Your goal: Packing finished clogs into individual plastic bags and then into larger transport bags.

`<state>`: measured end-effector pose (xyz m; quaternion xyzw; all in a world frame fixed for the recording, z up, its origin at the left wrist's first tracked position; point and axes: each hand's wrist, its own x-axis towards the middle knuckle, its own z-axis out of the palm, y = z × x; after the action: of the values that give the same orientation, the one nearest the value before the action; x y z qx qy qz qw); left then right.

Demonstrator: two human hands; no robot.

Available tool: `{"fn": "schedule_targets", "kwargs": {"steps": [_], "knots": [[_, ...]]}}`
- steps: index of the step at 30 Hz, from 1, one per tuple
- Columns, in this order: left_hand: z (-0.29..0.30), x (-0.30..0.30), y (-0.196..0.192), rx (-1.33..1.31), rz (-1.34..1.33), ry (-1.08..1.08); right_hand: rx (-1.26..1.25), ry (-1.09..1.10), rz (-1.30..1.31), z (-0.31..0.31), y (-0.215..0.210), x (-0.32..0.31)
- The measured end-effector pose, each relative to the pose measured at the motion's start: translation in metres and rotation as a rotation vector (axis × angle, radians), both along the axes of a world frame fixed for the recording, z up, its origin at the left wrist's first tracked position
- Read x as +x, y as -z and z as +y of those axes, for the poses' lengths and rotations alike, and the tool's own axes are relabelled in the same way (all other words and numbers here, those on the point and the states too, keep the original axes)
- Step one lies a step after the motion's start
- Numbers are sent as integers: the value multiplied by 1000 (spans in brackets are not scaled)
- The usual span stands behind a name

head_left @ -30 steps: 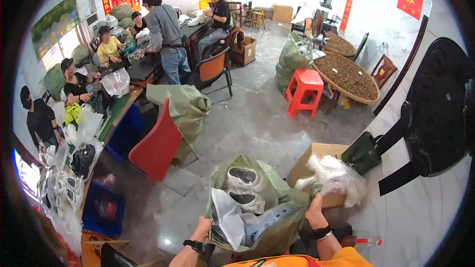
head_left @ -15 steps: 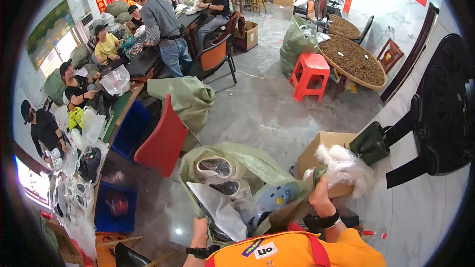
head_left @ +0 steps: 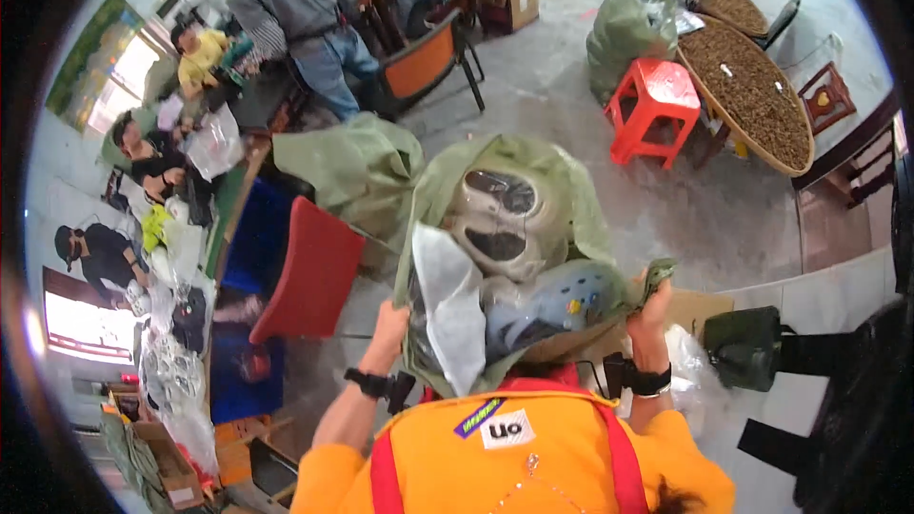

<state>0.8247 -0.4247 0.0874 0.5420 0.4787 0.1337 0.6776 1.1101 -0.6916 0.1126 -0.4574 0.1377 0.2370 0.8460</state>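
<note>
My left hand (head_left: 387,333) is closed on the near left rim of a green woven sack (head_left: 583,192). Its opposite edge is bunched in the fist of my right hand (head_left: 651,318). Held up in front of my chest, the sack gapes wide and shows what it contains. Cream-white shoes (head_left: 514,224) in clear plastic fill the far part. Closer to me lie blue clogs (head_left: 557,309) with small coloured charms, also bagged. A white sheet-like packing piece (head_left: 447,300) stands along the left side. The bottom of the sack is hidden.
A red chair (head_left: 314,266) stands left, near blue bins (head_left: 249,376) and a long table where several people work. A red stool (head_left: 655,114), another full green sack (head_left: 633,33) and round trays of brown material (head_left: 747,86) are at far right. A dark bag (head_left: 743,347) is right.
The sack has been lifted and opened more squarely before me, both hands still gripping it. My view has shifted, and the cardboard box at right is now mostly covered.
</note>
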Motion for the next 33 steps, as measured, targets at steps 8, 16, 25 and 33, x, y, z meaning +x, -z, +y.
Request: {"fn": "schedule_targets", "kwargs": {"steps": [8,16,25,33], "knots": [[103,150,9,-70,-18,210,-70,277,78,46,6,57],[258,294,35,-52,-10,572,-171,572,-26,156,22,106],[405,455,-41,-13,-285,620,-152,693,-75,324,-83,219],[510,599,-27,-1,-355,389,9,360,-226,398,-31,402]]}}
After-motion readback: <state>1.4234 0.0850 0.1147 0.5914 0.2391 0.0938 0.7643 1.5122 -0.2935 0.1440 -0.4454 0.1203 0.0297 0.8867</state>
